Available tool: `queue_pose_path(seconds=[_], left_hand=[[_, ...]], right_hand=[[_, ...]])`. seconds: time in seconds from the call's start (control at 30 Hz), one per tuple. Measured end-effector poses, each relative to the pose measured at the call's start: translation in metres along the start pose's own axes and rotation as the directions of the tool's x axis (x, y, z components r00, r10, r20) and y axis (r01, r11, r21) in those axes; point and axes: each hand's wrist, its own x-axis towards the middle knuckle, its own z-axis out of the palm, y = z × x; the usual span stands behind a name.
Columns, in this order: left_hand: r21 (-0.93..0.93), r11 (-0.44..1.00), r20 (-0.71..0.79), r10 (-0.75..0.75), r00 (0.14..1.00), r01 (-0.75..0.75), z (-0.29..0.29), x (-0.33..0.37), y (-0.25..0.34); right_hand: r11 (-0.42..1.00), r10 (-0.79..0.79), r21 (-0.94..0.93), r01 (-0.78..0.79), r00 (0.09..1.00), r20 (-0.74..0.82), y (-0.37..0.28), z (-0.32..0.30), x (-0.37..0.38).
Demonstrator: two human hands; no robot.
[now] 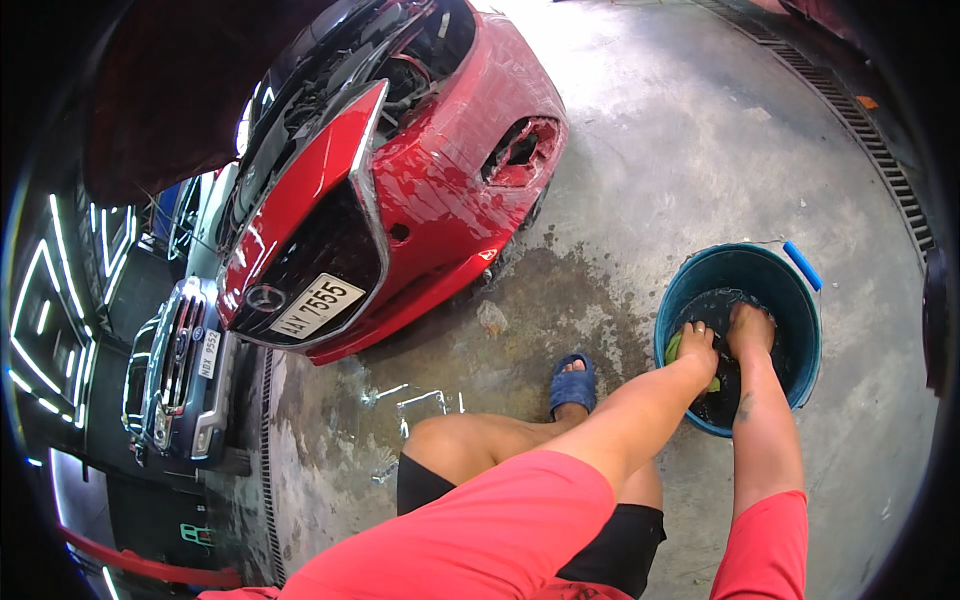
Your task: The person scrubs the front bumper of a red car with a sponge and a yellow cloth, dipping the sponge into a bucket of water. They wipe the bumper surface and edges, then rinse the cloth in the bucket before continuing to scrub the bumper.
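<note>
Truck: dark, far left, front end toward the red car.
Red car: hood up, dull scuffed patches on bumper, ragged opening at the corner.
Floor: concrete, wet patches beside the car.
Sandal: blue, on a foot, left of bucket.
Left hand: inside bucket, fingers bent and closed over the cloth.
Cloth: green, in bucket near its left wall, bunched under left hand, showing at both sides of it.
Bucket: blue-green, upright on floor.
Water: dark, in bucket.
Right hand: in bucket, just beside left hand, fingers dipped in water; cannot tell if spread or gripping.
Grip: blue, on bucket's handle, outside rim.
Grate: floor drain, upper right.
</note>
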Motion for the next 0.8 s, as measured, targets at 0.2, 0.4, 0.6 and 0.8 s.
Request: queue_pose_path(seconds=[0.2,0.4,0.6,0.8], left_hand=[[-0.131,0.991,0.296,0.033,0.955,0.006,0.037,0.040,-0.010],[-0.202,0.979,0.479,0.103,0.872,-0.005,0.029,0.034,-0.011],[-0.235,0.954,0.133,0.222,0.966,-0.187,-0.070,-0.050,-0.012],[-0.552,0.831,-0.172,-0.031,0.985,-0.070,-0.128,-0.145,-0.101]], right_hand=[[0.993,0.033,-0.116,0.000,0.960,0.279,0.022,0.049,0.008],[0.997,0.062,-0.067,-0.048,0.971,0.231,0.004,0.034,0.001],[0.981,0.187,-0.079,-0.178,0.974,0.124,0.044,0.047,0.029],[0.997,0.073,0.002,-0.074,0.984,0.165,0.017,0.019,0.012]])
